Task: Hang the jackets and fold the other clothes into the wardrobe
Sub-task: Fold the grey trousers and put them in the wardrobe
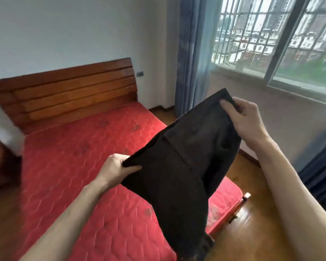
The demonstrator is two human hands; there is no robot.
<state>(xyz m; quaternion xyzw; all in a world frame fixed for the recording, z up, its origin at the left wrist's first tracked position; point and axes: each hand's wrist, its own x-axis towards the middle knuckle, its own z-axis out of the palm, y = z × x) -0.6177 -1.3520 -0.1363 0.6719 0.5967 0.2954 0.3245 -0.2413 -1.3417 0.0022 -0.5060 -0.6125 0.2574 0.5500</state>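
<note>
A wooden headboard point(64, 95) stands at the far left, and a bare red quilted mattress point(79, 166) stretches from it toward the viewer; above the mattress, the left hand point(119, 169) is closed in a fist on one top corner of a dark garment point(184, 166), which looks like trousers or shorts with a waistband and a pocket, though the blur makes that uncertain; the cloth is held in the air, slanting upward to the right, with its lower part hanging down toward the foot of the bed; the right hand point(247, 119) pinches the other top corner, thumb over the fabric edge; further right are a blue curtain point(188, 53) and a barred window point(282, 34); the wardrobe is not in view. To fold this well, it seems best to keep both grips at the corners, pull the top edge taut and level, then lower the cloth flat onto the mattress before bringing the halves together. No brand, label or readable writing shows anywhere.
</note>
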